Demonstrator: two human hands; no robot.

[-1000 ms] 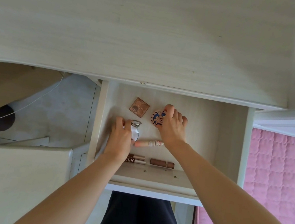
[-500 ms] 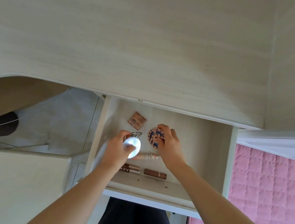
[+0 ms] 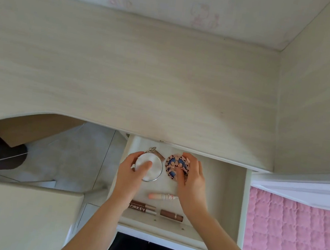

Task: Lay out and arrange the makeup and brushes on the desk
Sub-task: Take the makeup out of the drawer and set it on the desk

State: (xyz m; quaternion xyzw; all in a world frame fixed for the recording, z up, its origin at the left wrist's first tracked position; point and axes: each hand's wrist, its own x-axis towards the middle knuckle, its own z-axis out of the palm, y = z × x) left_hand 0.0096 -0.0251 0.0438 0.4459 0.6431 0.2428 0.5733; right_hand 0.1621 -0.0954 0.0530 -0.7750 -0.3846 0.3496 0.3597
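Change: both hands have come up toward the back of the drawer [image 3: 242, 201] since 0.5 s ago, and the silver-rimmed disc [image 3: 153, 166] now covers most of the square palette [image 3: 161, 156].
Left hand: my left hand [image 3: 131, 172] curls round the silver-rimmed disc, with the thumb across its white face and the fingers behind its left rim. A metal ring clip sticks out at the far edge.
Right hand: my right hand [image 3: 192, 180] pinches the patterned compact [image 3: 173, 165] by its right side, fingers bent over the top. Its blue-and-pink face is turned toward me.
Spacing: the 2 round pieces sit just beside each other with a narrow gap between them.
Count in hands: 2 round pieces, 1 per hand.
Count lying in drawer: 1 pink tube [image 3: 161, 196] lies crosswise by my right wrist. 2 slim brown tubes [image 3: 144, 207] lie side by side near the front wall, with "ORKEY" readable on 1. 1 short brown lipstick [image 3: 171, 215] lies just right of them. 1 square palette lies at the back, with only a corner showing.
Total: 7 pieces, all in or over the drawer.
Desk: the desk top [image 3: 124, 72] lies beyond the drawer, in pale wood grain.
Right side: 1 pink quilt [image 3: 292, 238].
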